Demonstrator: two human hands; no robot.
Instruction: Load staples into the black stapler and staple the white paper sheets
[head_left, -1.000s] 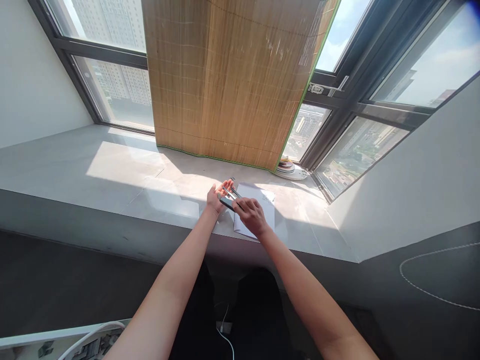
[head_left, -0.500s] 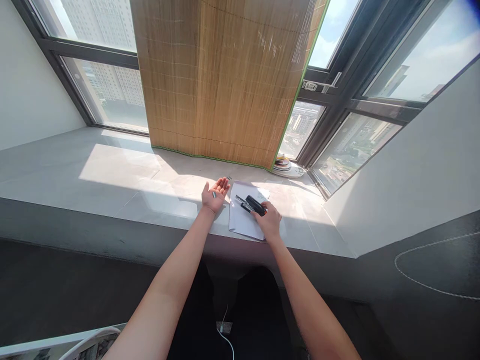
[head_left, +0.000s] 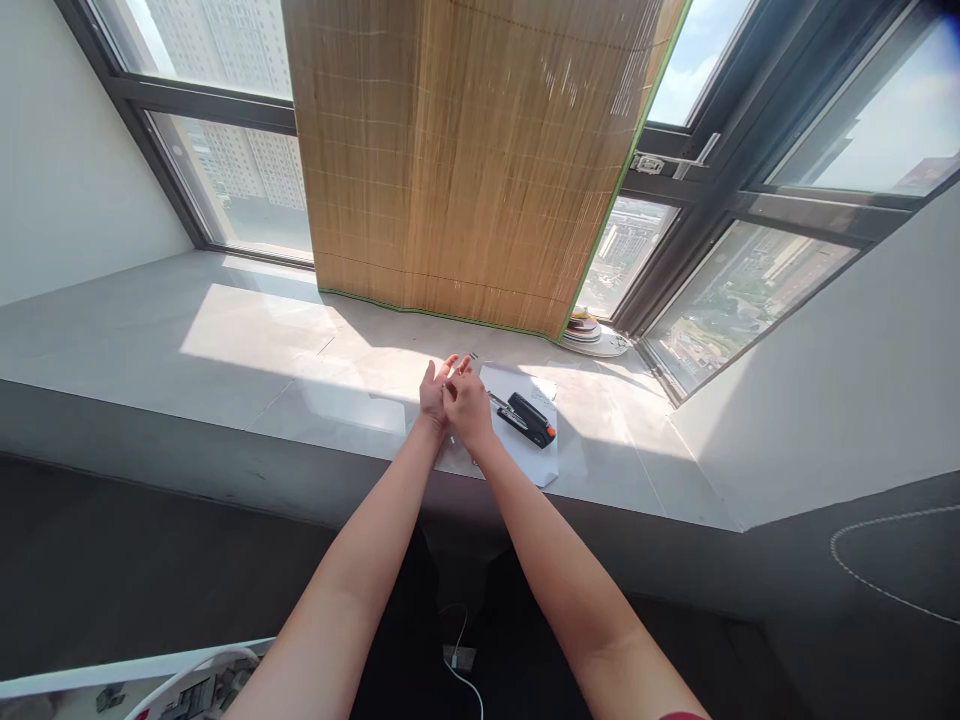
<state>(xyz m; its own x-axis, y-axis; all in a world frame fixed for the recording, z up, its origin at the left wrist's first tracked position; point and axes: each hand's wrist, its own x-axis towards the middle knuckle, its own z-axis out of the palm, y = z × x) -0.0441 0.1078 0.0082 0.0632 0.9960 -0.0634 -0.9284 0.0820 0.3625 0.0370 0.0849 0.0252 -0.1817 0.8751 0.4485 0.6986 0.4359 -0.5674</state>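
While the left hand (head_left: 432,396) lies palm up over the front edge of the windowsill (head_left: 247,345) with its fingers spread loosely open, the right hand (head_left: 468,410) rests against it, fingertips bunched down into the palm. Whether they pinch anything there I cannot tell, since the right hand hides the palm. At about 3 o'clock from the hands, just beside them, a black stapler (head_left: 529,419) with an orange end lies on a white sheet of paper (head_left: 537,461), and its bright metal rail seems to point back toward the hands. I judge the stapler stiff and fairly weighty for its size, not fragile. Its black plastic body is the place to grasp it, clear of the thin metal rail and its sharp front. The paper under it is light and would slide on the smooth sill. A stack of plates (head_left: 595,338) sits at 2 o'clock by the window frame, and a bamboo blind (head_left: 465,160) hangs at 12 o'clock.
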